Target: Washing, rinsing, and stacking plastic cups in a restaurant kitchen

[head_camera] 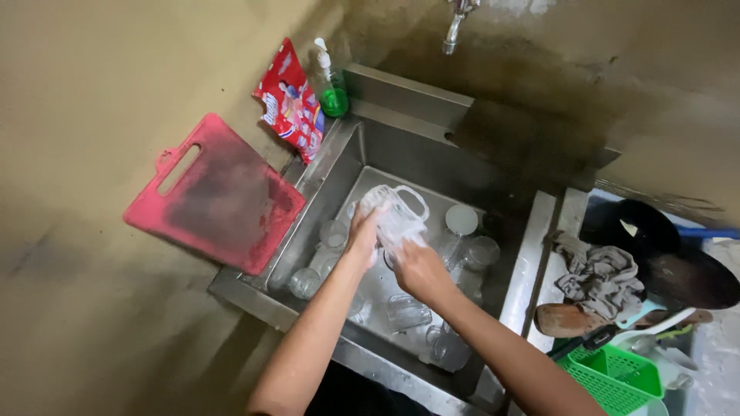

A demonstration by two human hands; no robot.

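Head view: both hands outstretched over sink, clasping soapy glass mug.

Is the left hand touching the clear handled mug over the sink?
Touching: the head view shows the left hand pressed against the clear mug, no gap visible.

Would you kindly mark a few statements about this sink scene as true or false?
1. Both hands are on a clear glass mug over the sink. True.
2. The cutting board is green. False: it is red.
3. Several glasses sit in the sink. True.
4. The grey cloth lies left of the sink. False: it lies on its right.
5. The left hand holds a knife. False: it touches the mug.
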